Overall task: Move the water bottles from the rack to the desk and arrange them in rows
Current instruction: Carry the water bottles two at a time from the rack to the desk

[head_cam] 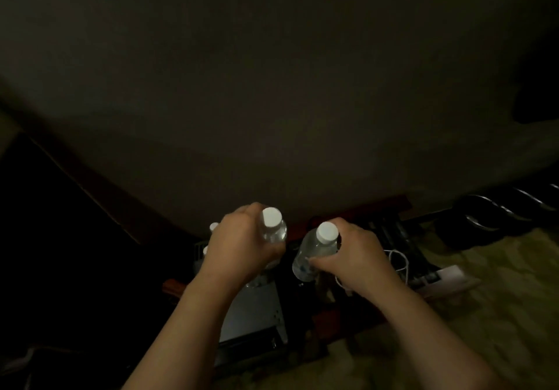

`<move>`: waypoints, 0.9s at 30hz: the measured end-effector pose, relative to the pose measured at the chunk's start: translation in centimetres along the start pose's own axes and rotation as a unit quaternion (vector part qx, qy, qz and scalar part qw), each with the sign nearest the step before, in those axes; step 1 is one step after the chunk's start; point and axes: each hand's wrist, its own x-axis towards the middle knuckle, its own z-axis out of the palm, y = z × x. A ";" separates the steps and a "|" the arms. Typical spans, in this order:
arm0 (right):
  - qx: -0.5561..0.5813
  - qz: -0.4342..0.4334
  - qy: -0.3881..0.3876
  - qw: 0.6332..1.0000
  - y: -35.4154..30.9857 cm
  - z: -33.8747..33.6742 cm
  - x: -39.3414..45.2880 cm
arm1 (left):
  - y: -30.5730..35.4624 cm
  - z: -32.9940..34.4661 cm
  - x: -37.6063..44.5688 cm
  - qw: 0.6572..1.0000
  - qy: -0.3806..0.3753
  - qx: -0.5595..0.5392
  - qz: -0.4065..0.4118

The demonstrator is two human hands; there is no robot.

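Single head-worn wide-angle view, facing forward and steeply down, close above left hand (242,244) and right hand (357,256); dim, wall filling upper half.

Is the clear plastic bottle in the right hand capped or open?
Capped: the clear plastic bottle in the right hand has its white screw cap on.

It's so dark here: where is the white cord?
In the head view, the white cord lies low and right of centre, just beyond the right hand.
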 end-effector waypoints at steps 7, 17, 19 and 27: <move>0.003 -0.006 0.094 0.996 2.4 -13.4 -7.6 | 14.4 -2.1 -2.8 0.997 -0.017 -0.057 0.053; -0.029 0.062 0.221 0.973 11.5 -28.3 -18.0 | 32.9 2.0 -5.7 0.976 -0.097 -0.097 0.167; -0.031 0.084 0.242 0.966 13.8 -30.6 -19.8 | 36.3 3.4 -5.7 0.970 -0.115 -0.091 0.193; -0.022 0.169 0.314 0.934 22.5 -37.8 -23.9 | 48.2 10.6 -4.8 0.942 -0.156 -0.096 0.282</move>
